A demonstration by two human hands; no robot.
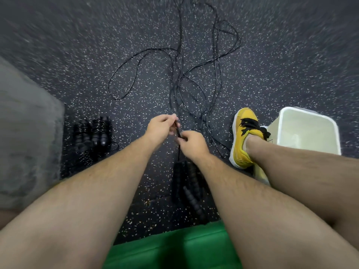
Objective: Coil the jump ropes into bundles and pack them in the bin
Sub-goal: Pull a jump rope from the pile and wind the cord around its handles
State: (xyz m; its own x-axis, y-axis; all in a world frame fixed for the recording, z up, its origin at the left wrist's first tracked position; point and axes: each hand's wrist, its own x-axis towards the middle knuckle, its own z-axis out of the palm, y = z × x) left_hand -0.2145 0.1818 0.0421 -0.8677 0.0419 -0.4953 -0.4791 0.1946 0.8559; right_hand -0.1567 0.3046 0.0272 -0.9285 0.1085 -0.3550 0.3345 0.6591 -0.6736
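The left hand and right hand are close together, fingers curled, pinching black jump rope cords between them. The cords run away from the person in loose loops over the speckled floor. The white bin stands at right beside a yellow shoe, and coiled bundles lie at left.

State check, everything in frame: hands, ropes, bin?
left hand: pinches loose ropes
right hand: grips loose ropes beside it
loose ropes: tangled, uncoiled on floor
bundles: wound, on floor, outside bin
handles: lying on floor
bin: upright, open, no rope visible inside
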